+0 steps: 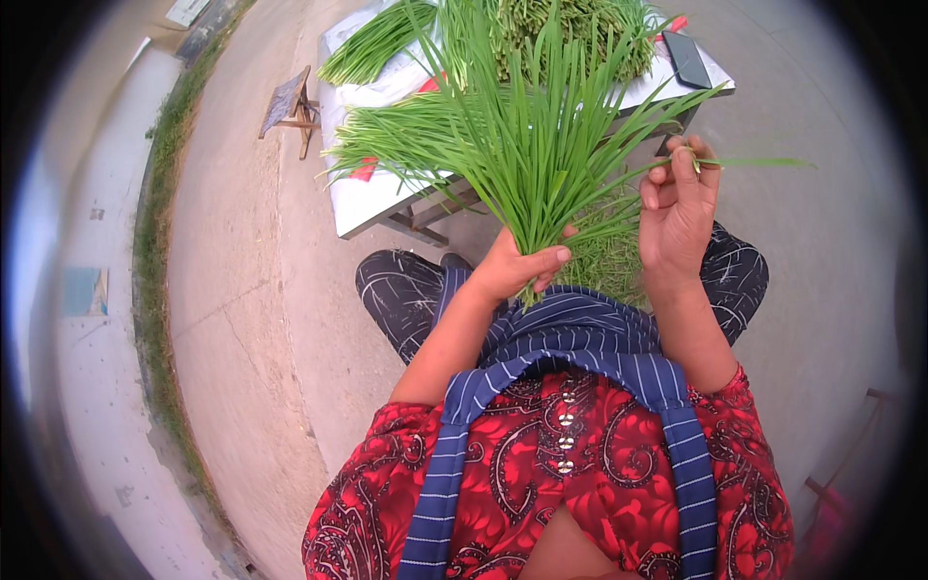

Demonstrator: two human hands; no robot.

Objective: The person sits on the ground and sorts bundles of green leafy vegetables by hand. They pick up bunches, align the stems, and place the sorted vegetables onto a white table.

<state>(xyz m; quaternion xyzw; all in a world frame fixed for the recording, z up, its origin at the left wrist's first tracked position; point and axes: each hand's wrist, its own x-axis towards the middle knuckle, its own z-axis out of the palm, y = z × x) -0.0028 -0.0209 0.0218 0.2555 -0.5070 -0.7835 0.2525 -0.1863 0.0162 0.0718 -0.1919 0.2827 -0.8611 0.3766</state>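
My left hand [518, 264] grips a bunch of garlic chives [540, 167] near its cut ends, above my lap. The long flat leaves fan upward and out over the table. Raised to the right of the bunch, my right hand [681, 206] pinches a leaf blade [757, 162] between thumb and fingers. That blade sticks out to the right. A few leaves from the bunch reach toward the right fingers; whether they touch is hard to tell. A loose pile of chives [406, 138] lies on the table behind the bunch.
The low white table [355, 206] carries another chive bundle [377, 47], a heap of flower stalks [573, 29] and a phone [686, 59] near its right edge. A folding stool [293, 109] stands left. Green trimmings [605, 257] lie on the ground between my knees.
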